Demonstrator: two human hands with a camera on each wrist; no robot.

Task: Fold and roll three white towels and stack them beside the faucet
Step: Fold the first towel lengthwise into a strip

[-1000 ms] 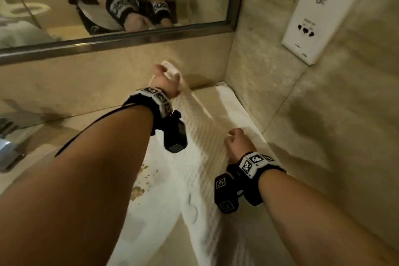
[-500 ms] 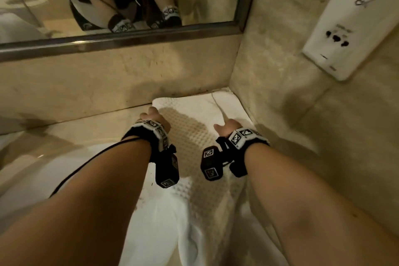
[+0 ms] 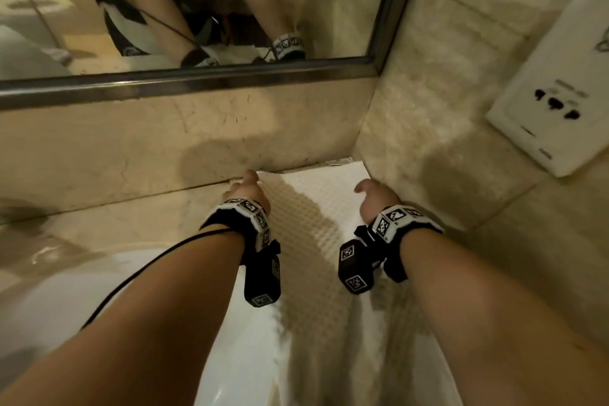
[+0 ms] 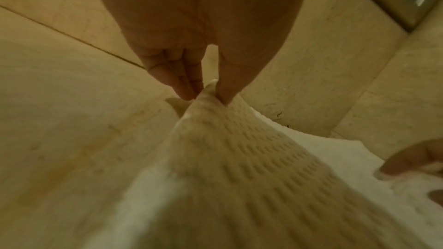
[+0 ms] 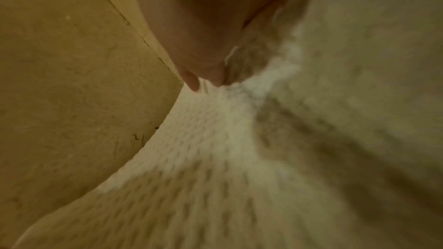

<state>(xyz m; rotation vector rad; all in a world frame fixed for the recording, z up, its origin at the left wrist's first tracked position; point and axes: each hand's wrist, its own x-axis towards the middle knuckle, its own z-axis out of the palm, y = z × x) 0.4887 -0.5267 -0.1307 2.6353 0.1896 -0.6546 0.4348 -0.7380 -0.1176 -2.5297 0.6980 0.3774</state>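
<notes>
A white waffle-weave towel (image 3: pixel 313 208) lies spread on the marble counter, in the corner where the back wall meets the right wall. Its near end hangs down toward me. My left hand (image 3: pixel 247 188) is at the towel's far left corner and pinches the towel (image 4: pixel 239 158) between thumb and fingertips (image 4: pixel 187 90). My right hand (image 3: pixel 372 194) is at the far right corner, close to the side wall. There its thumb and fingers (image 5: pixel 208 77) pinch the towel's edge (image 5: pixel 215 149). No faucet and no other towels are in view.
A white sink basin (image 3: pixel 82 290) lies low on the left under my left forearm. The mirror (image 3: pixel 197 10) with its metal frame runs along the back wall. A white socket panel (image 3: pixel 553 102) is mounted on the right wall. Bare marble counter (image 3: pixel 131 217) lies left of the towel.
Both hands carried the towel's far edge toward the back wall and lowered it flat into the corner. The left hand dropped from a raised position. The faucet has left the view.
</notes>
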